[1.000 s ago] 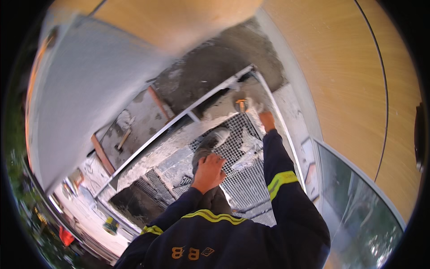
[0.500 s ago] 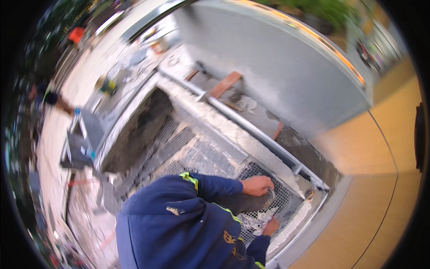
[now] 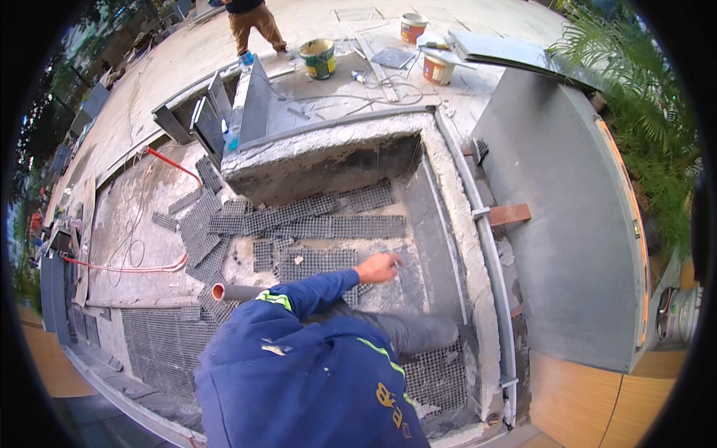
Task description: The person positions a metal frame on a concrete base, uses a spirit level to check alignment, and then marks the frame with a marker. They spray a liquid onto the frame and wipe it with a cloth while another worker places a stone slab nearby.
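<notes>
My left hand (image 3: 377,267) reaches over the pit floor with loosely spread fingers and nothing visible in it, beside grey grid panels (image 3: 317,263). Below it my bent grey-trousered leg (image 3: 418,332) rests across the pit near the pit's pale rim (image 3: 478,313). A grey pipe with an orange end (image 3: 237,293) lies left of my sleeve. My right hand is out of sight, hidden by my body. Further loose grid strips (image 3: 343,224) lie in front of my left hand.
A grey slab (image 3: 567,216) stands at the right by wood panels (image 3: 567,396) and plants (image 3: 635,112). Buckets (image 3: 317,63), stacked boards and cables lie beyond the pit, where another person (image 3: 254,30) stands. A red hose (image 3: 172,164) crosses the left floor.
My view has swung round toward the paving. My left hand has left my leg and reached out over the pit floor. My right hand has dropped out of sight.
</notes>
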`<state>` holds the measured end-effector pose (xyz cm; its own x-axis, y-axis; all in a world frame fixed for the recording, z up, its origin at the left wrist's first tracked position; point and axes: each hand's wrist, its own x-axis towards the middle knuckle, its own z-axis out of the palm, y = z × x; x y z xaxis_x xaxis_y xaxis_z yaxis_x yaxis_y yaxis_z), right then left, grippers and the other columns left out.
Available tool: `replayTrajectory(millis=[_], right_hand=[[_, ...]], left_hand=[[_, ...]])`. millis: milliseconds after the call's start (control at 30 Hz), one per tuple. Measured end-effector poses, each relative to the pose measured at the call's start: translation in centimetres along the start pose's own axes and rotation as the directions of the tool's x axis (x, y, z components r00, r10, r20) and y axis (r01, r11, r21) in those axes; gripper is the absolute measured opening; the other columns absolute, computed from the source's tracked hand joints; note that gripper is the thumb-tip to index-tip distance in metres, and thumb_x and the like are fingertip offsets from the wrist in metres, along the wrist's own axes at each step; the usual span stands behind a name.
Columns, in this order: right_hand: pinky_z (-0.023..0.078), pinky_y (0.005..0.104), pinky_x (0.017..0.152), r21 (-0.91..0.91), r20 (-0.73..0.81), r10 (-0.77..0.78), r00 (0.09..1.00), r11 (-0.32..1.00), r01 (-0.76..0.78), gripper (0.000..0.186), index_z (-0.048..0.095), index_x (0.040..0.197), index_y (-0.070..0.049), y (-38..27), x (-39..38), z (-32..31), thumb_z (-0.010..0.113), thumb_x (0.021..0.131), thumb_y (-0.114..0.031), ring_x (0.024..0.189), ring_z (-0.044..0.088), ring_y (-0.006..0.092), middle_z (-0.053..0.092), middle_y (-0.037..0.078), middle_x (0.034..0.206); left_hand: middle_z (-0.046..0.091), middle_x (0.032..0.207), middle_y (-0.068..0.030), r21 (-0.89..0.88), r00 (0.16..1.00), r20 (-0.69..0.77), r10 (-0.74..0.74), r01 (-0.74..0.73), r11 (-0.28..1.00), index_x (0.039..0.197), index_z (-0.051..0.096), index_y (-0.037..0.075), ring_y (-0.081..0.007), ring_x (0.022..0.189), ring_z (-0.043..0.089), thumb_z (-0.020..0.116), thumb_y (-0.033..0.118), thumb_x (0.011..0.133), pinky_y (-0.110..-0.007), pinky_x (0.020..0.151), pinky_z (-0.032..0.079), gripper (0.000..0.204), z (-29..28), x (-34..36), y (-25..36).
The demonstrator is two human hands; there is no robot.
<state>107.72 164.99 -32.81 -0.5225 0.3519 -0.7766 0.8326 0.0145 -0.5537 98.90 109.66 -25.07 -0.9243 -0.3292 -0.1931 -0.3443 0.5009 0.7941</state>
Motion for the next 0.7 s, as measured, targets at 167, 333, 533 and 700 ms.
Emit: replayTrajectory(millis=[167,333,533,700], right_hand=[[0.034,0.0540,0.119,0.036,0.274,-0.048,0.960,0.999,0.040,0.058,0.038,0.154,-0.010,-6.3,0.9,6.0,0.049,0.109,-0.046,0.141,0.042,0.0332,0.038,0.017,0.151],[0.031,0.0568,0.124,0.067,0.494,-0.053,0.868,0.997,0.023,0.071,0.028,0.168,-0.013,-14.2,0.1,13.9,0.049,0.110,-0.047,0.156,0.032,0.0357,0.026,0.020,0.172],[0.061,0.0411,0.085,-0.010,0.431,0.075,0.899,0.997,-0.078,0.061,0.045,0.156,-0.012,-20.8,2.0,26.9,0.051,0.109,-0.050,0.112,0.072,0.0306,0.067,0.019,0.139],[0.062,0.0427,0.079,-0.243,0.466,-0.049,0.884,0.953,0.180,0.062,0.035,0.159,-0.009,-24.1,-5.3,44.5,0.061,0.104,-0.017,0.104,0.072,0.0307,0.065,0.017,0.134]], left_hand=[[0.077,0.096,-0.0158,-0.225,0.945,-0.175,-0.276,0.234,0.946,0.138,0.060,0.003,-0.0296,0.088,0.076,0.063,0.016,0.089,-0.041,0.082,0.060,0.050,-8.4,-0.5,-3.7],[0.076,0.109,-0.0154,-0.465,0.863,-0.265,-0.430,0.276,0.841,0.141,0.057,-0.002,-0.0203,0.083,0.076,0.063,0.013,0.091,-0.035,0.081,0.060,0.053,-16.0,1.2,-8.9],[0.075,0.121,-0.0202,-0.276,0.736,-0.524,-0.429,0.329,0.903,0.126,0.073,0.006,-0.0377,0.113,0.071,0.069,0.018,0.079,-0.045,0.100,0.057,0.048,-21.6,1.9,-21.6],[0.080,0.080,-0.0091,-0.468,0.696,-0.285,-0.660,0.499,0.729,0.115,0.076,0.001,-0.0175,0.072,0.077,0.080,0.016,0.079,-0.032,0.074,0.060,0.039,-31.4,6.1,-24.3]])
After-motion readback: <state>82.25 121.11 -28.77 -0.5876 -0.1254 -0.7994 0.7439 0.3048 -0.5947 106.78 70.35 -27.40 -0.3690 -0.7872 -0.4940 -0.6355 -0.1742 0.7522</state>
